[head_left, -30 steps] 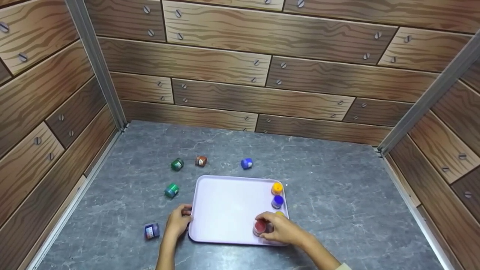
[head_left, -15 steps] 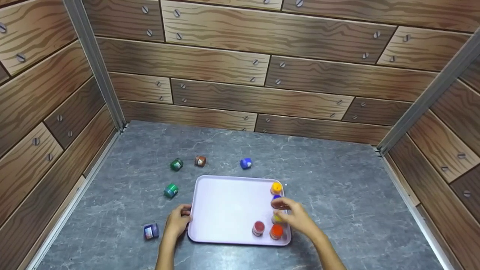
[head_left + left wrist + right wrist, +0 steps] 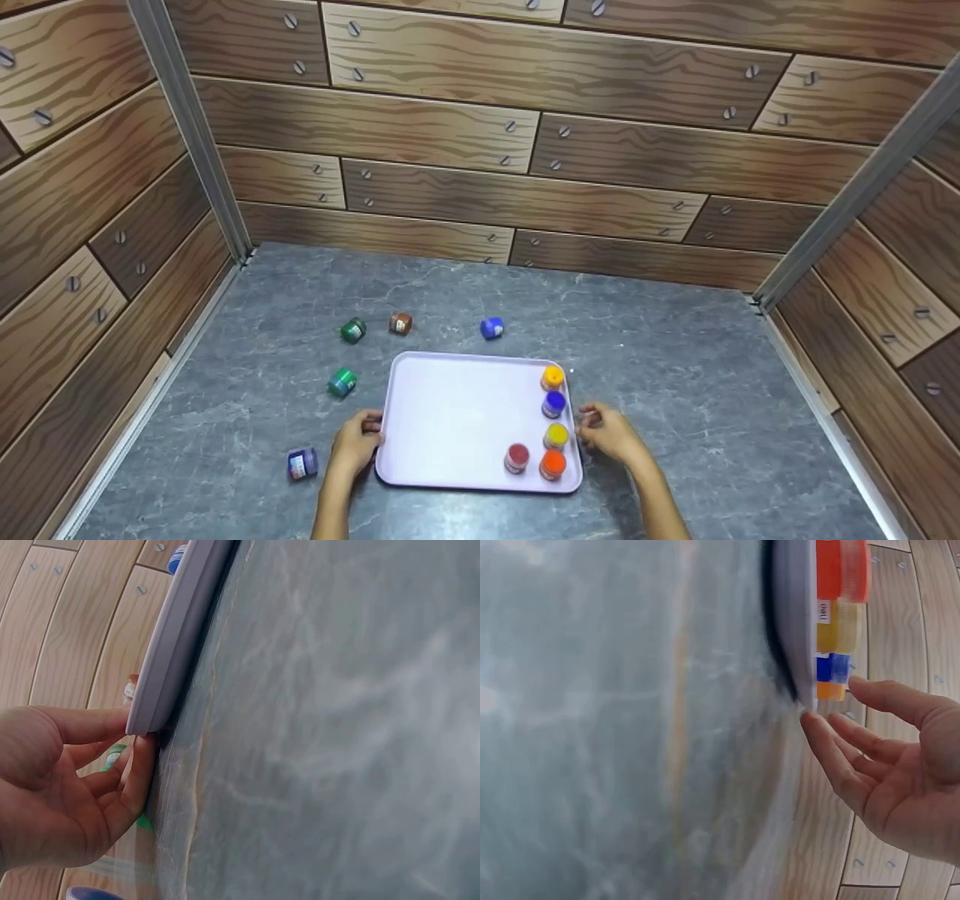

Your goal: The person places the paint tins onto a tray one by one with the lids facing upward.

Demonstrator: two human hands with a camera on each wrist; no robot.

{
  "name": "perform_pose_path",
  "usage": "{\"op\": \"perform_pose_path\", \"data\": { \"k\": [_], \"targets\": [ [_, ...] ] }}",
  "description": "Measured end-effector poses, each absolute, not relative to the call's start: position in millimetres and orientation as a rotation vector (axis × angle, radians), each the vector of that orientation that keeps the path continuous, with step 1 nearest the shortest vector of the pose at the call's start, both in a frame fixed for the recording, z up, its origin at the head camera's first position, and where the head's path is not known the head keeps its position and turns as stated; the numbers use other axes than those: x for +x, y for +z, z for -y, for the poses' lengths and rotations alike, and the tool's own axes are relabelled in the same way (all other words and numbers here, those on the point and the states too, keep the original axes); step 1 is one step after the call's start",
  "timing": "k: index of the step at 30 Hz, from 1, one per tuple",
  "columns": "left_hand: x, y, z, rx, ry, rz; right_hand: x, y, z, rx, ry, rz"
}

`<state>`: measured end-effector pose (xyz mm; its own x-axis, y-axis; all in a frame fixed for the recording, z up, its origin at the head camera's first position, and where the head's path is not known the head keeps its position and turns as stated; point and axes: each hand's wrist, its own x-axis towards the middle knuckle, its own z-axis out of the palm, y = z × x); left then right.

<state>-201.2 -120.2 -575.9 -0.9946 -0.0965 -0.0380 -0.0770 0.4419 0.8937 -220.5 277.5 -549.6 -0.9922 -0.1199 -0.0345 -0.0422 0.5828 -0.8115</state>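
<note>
A pale lilac tray (image 3: 457,420) lies on the grey marbled table. My left hand (image 3: 355,444) pinches its left rim, thumb above and fingertips underneath, as the left wrist view (image 3: 82,784) shows. Just off the right rim, my right hand (image 3: 609,433) has its thumb and fingers spread and holds nothing. Along the tray's right side stand an orange-yellow paint jar (image 3: 553,377), a blue jar (image 3: 554,404), a yellow jar (image 3: 556,436) and an orange-red jar (image 3: 553,465). A dark red jar (image 3: 517,458) stands upright left of the orange-red one.
Beyond the tray, a blue jar (image 3: 492,328), a brown jar (image 3: 400,323) and a dark green jar (image 3: 353,330) lie on the table. A green jar (image 3: 343,382) and a purple jar (image 3: 302,464) lie to the left. Wood-patterned walls (image 3: 435,135) enclose three sides.
My right hand let go of the dark red jar, leaving it on the tray, and moved right over the other jars to beyond the right rim. The left hand stayed at the left rim.
</note>
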Motion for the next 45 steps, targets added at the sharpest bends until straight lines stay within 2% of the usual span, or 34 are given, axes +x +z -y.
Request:
{"op": "perform_pose_path", "data": {
  "k": [15, 22, 27, 36, 45],
  "targets": [
    [-201.9, -575.0, 120.7, 0.149, -1.613, 2.684, -222.4, -557.9, -281.2, -0.175, -1.559, -2.357],
    [-208.9, -559.2, 115.6, 0.202, -1.45, 2.766, -222.5, -559.2, -281.7, -0.16, -1.559, -2.347],
    [-226.5, -538.5, 103.3, 0.188, -1.29, 2.763, -222.9, -559.7, -281.0, -0.151, -1.555, -2.346],
    [-272.8, -504.4, 71.5, -0.115, -1.139, 2.688, -223.4, -558.2, -281.2, -0.162, -1.528, -2.369],
    [-317.4, -498.8, 44.0, -0.282, -0.967, 2.721, -223.2, -555.6, -280.0, -0.143, -1.513, -2.361]
  ]
}}
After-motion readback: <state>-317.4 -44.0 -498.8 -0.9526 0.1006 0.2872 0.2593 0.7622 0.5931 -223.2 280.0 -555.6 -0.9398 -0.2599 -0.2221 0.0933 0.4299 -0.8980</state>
